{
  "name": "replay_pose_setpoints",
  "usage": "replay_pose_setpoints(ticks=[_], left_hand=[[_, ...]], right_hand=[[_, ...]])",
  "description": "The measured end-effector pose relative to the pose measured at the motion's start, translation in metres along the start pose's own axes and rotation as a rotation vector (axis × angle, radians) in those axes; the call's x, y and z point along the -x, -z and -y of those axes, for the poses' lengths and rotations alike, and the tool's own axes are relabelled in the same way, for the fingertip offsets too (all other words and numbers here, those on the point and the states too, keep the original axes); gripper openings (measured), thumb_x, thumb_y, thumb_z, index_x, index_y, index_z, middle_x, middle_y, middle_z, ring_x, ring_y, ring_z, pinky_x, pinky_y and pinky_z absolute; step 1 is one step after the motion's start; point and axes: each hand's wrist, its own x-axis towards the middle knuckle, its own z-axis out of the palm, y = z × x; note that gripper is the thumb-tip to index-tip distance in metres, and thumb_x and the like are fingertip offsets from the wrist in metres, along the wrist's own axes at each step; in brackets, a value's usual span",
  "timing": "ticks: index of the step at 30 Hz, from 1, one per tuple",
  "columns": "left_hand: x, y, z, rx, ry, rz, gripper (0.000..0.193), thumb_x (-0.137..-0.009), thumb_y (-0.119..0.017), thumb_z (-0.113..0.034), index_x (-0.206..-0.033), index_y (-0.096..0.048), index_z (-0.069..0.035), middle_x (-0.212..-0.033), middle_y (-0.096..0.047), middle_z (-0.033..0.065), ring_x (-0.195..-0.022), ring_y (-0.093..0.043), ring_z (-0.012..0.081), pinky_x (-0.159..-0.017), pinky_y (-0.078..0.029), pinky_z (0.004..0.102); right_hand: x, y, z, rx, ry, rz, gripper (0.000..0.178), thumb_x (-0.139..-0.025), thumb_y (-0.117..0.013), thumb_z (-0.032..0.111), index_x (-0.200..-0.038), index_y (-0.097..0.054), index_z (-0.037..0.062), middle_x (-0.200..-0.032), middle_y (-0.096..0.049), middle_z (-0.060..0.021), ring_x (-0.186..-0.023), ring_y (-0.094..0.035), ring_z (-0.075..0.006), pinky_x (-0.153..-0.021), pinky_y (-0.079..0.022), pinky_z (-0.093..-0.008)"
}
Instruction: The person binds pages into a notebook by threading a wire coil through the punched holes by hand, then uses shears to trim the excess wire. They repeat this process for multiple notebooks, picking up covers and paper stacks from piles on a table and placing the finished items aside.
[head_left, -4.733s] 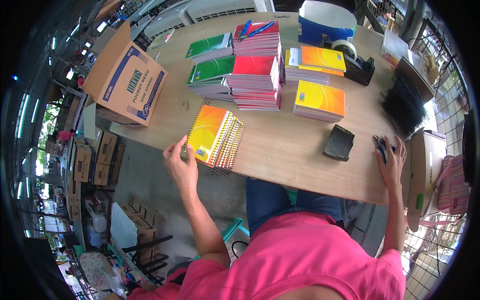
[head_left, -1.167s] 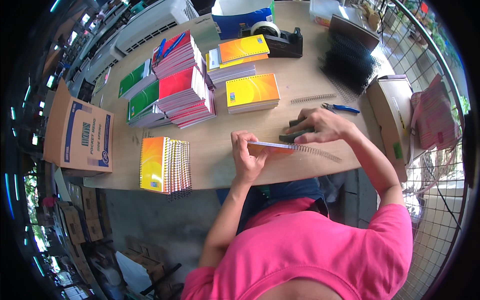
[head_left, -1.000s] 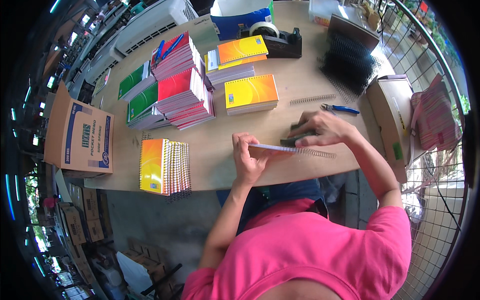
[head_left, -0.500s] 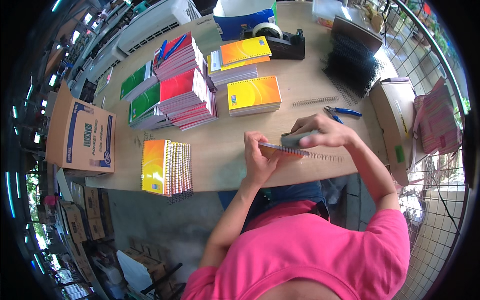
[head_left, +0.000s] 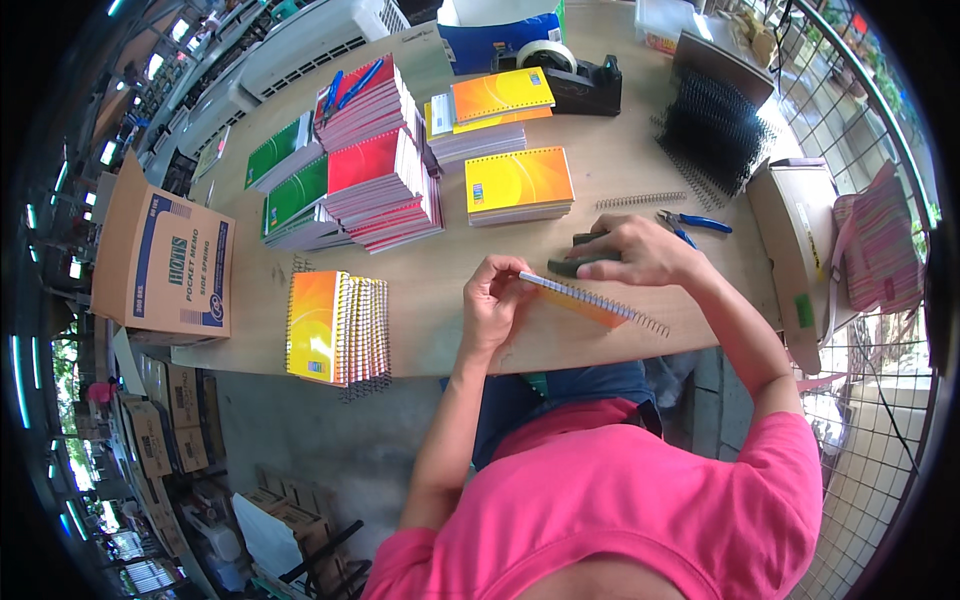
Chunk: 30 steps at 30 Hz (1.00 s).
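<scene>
My left hand (head_left: 492,305) pinches the end of a small orange-covered notepad (head_left: 603,314), held edge-up near the table's front. A wire coil (head_left: 590,298) runs along its upper edge, and the coil's free end sticks out past the pad on the right. My right hand (head_left: 645,250) is closed round a dark grey-green tool (head_left: 580,268) just behind the pad; its exact kind is unclear, with two dark parts showing beside the fingers. On the left, a row of finished-looking coil-bound yellow-orange notepads (head_left: 315,325) lies by the front edge.
Yellow notepad stacks (head_left: 520,182) stand behind my hands, with red (head_left: 365,160) and green (head_left: 295,203) stacks to their left. A loose coil (head_left: 640,199), blue-handled cutters (head_left: 705,222), black coils (head_left: 712,125), a tape dispenser (head_left: 590,85) and a cardboard box (head_left: 180,260) surround the work area.
My right hand and its tool have moved off the coil, slightly back and left. The coil now lies along more of the notepad's edge, with a shorter free end, and the notepad tilts more.
</scene>
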Motion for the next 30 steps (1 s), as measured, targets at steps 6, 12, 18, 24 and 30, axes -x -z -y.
replay_pose_setpoints(ticks=[6,12,18,24,30], left_hand=[[-0.004,-0.005,-0.004,0.078,-0.015,-0.008,0.032,-0.088,-0.070,0.008,-0.109,-0.050,-0.006,-0.098,-0.062,0.0061,-0.089,-0.065,0.0126,-0.076,-0.061,0.0292],[-0.004,-0.006,-0.012,0.059,0.000,-0.005,0.039,-0.086,-0.071,0.010,-0.113,-0.047,-0.007,-0.100,-0.062,0.0067,-0.089,-0.064,0.0132,-0.073,-0.061,0.0293],[0.009,0.003,-0.030,0.096,-0.024,-0.063,0.055,-0.089,-0.069,0.007,-0.135,-0.043,-0.009,-0.105,-0.064,0.0099,-0.093,-0.065,0.0137,-0.076,-0.058,0.0267],[0.016,-0.010,-0.046,0.081,0.032,-0.089,0.068,-0.093,-0.066,0.004,-0.151,-0.032,-0.007,-0.107,-0.067,0.0114,-0.097,-0.064,0.0125,-0.081,-0.055,0.0245],[0.016,-0.015,-0.060,0.027,0.040,-0.114,0.069,-0.092,-0.067,0.001,-0.151,-0.032,-0.005,-0.102,-0.068,0.0096,-0.096,-0.064,0.0120,-0.079,-0.053,0.0231]], right_hand=[[-0.011,-0.004,-0.004,-0.101,-0.001,-0.008,0.050,-0.093,-0.060,0.046,-0.119,-0.074,0.0053,-0.120,-0.065,-0.0201,-0.104,-0.066,-0.0345,-0.090,-0.051,-0.0421],[-0.021,-0.012,-0.003,-0.155,0.036,-0.033,0.061,-0.092,-0.060,0.058,-0.124,-0.071,0.0064,-0.125,-0.062,-0.0198,-0.112,-0.062,-0.0358,-0.093,-0.051,-0.0454],[0.051,-0.012,-0.026,0.253,-0.372,-0.646,0.059,-0.080,-0.081,0.037,-0.128,-0.063,0.0084,-0.131,-0.056,-0.0164,-0.123,-0.052,-0.0375,-0.105,-0.042,-0.0505],[0.103,-0.059,-0.080,0.669,-0.515,-0.839,0.051,-0.088,-0.074,0.026,-0.132,-0.055,0.0075,-0.123,-0.055,-0.0153,-0.119,-0.052,-0.0375,-0.103,-0.038,-0.0568],[0.062,0.000,0.003,0.320,0.025,-0.744,0.055,-0.077,-0.082,0.023,-0.125,-0.059,0.0080,-0.119,-0.059,-0.0137,-0.113,-0.058,-0.0351,-0.105,-0.041,-0.0515]])
